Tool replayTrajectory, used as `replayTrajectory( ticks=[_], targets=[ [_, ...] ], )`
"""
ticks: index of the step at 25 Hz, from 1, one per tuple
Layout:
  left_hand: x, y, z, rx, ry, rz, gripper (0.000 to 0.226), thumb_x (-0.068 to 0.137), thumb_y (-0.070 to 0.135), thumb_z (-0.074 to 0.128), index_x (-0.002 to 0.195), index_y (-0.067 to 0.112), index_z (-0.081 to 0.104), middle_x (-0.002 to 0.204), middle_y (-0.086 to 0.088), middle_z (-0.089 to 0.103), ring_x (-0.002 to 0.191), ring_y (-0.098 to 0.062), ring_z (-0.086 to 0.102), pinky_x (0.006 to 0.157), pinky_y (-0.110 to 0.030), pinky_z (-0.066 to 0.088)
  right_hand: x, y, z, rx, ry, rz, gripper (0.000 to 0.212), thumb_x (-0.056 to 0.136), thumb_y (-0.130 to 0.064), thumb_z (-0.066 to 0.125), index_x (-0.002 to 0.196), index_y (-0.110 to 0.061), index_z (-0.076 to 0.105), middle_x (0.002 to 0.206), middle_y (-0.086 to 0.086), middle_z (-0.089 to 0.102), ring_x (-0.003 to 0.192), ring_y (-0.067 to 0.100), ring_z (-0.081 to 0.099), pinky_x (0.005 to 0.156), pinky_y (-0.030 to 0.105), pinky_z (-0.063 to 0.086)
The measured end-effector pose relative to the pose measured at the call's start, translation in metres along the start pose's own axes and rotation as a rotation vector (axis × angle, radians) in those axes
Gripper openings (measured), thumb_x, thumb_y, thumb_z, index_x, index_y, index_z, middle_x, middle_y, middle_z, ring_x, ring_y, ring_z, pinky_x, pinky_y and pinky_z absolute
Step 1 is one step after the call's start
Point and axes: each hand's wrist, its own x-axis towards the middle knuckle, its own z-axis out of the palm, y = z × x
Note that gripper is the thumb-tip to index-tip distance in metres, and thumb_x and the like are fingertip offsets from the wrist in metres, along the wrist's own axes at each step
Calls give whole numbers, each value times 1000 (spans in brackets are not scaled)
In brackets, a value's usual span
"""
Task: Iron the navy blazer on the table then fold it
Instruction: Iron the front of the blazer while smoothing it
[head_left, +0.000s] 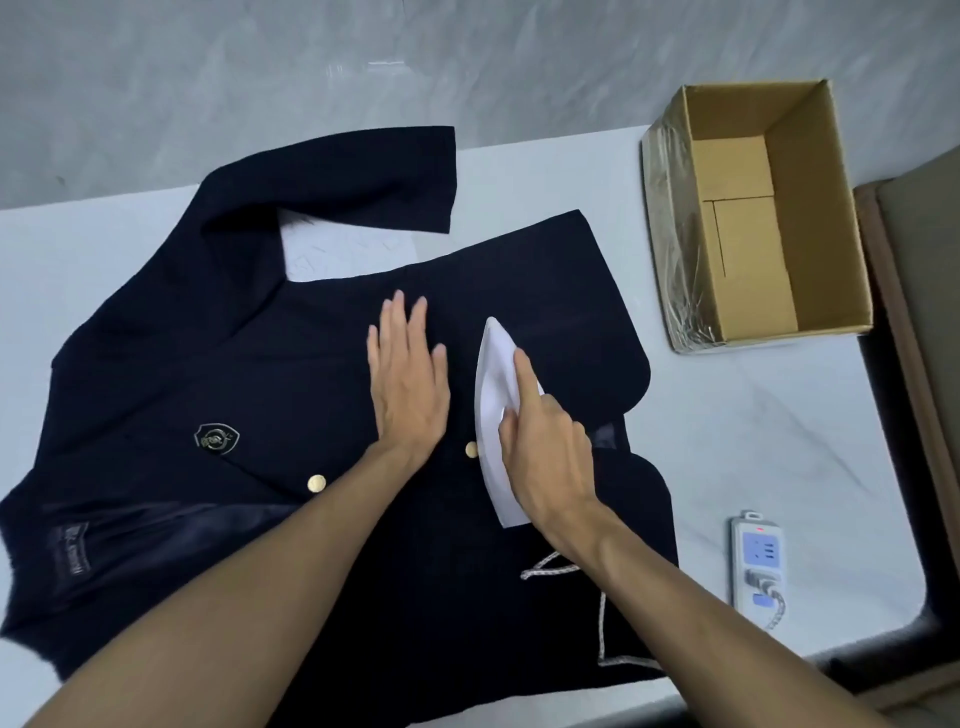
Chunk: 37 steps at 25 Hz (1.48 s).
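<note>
I saw the navy blazer (260, 374) spread front up across the pale table (753, 441). The left hand (410, 384) lay flat on its front, fingers straight, holding nothing. Just beside it, the right hand (550, 452) gripped a white iron (493, 364) resting on the cloth, forefinger stretched along the top. The iron's braided cord (602, 618) crossed the hem toward a power strip (757, 561). 1 open cardboard box (810, 208) stood far right.

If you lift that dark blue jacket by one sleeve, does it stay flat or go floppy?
Probably floppy: the navy blazer lies limp on the table, its sleeve bent over in soft folds. Lifted, it would likely sag and hang. The shiny lining looks smooth, so it may feel slippery.
</note>
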Motion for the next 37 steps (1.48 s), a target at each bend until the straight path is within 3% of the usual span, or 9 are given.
replayTrajectory(
  ticks=[4, 8, 12, 16, 20, 27, 32, 35, 37],
  targets=[
    [-29, -8, 21, 256, -89, -8, 58, 106, 37, 27, 156, 10, 19, 165, -12, 11, 153, -25, 7, 125, -43, 9, -2, 3, 10, -108, 42, 10, 64, 102, -22, 37, 153, -40, 1, 92, 4, 50, 63, 25, 50, 61, 35, 37],
    [-29, -10, 28, 401, -100, -14, 62, 106, 44, 16, 157, 10, 7, 166, -14, 2, 153, -27, 1, 125, -44, 8, 18, 22, -9, -191, 78, 29, 66, 101, -13, 37, 153, -39, 6, 85, 6, 43, 57, 26, 39, 59, 36, 32],
    [-30, -8, 29, 417, -103, -11, 62, 106, 43, 16, 158, 10, 6, 166, -14, 0, 153, -26, -2, 125, -45, 8, 39, 41, -23, -192, 129, 81, 64, 100, -12, 39, 154, -35, 13, 77, 7, 49, 57, 27, 41, 58, 36, 31],
    [-29, -7, 27, 414, -119, -23, 62, 106, 42, 17, 158, 10, 7, 166, -13, -1, 153, -25, -3, 125, -44, 6, 14, 18, -6, -113, -4, 11, 65, 101, -18, 38, 153, -40, 6, 85, 7, 50, 62, 30, 49, 60, 36, 36],
    [-29, -5, 26, 400, -116, -26, 60, 106, 39, 18, 157, 10, 9, 166, -12, 1, 154, -24, -2, 125, -43, 7, -4, 6, 12, -255, -10, -7, 74, 101, -12, 40, 153, -39, -4, 85, 4, 45, 47, 15, 29, 54, 33, 32],
    [-29, -5, 27, 408, -99, -17, 61, 106, 41, 20, 157, 10, 11, 166, -13, 2, 153, -25, 0, 125, -44, 7, 36, 57, -34, -234, 71, 62, 67, 99, -8, 33, 153, -38, 8, 81, 8, 44, 50, 21, 31, 58, 36, 29],
    [-29, -6, 28, 438, -101, -17, 61, 106, 41, 19, 158, 10, 6, 165, -14, 0, 153, -26, -2, 125, -45, 7, 57, 87, -53, -232, 160, 98, 58, 102, -16, 36, 153, -35, 18, 73, 8, 42, 57, 29, 38, 57, 37, 27],
    [-29, -7, 29, 441, -113, 15, 58, 106, 40, 15, 158, 18, 0, 165, -16, -2, 153, -28, -3, 125, -45, 6, 52, 80, -55, -182, 157, 69, 57, 100, -17, 37, 153, -32, 19, 67, 5, 38, 61, 30, 40, 59, 38, 28],
    [-30, -8, 29, 438, -106, 36, 55, 106, 38, 14, 158, 25, 1, 165, -16, -2, 153, -28, -2, 125, -45, 6, 38, 60, -44, -127, 107, 34, 61, 100, -15, 37, 153, -36, 15, 75, 6, 43, 66, 33, 47, 62, 38, 30]
  ],
)
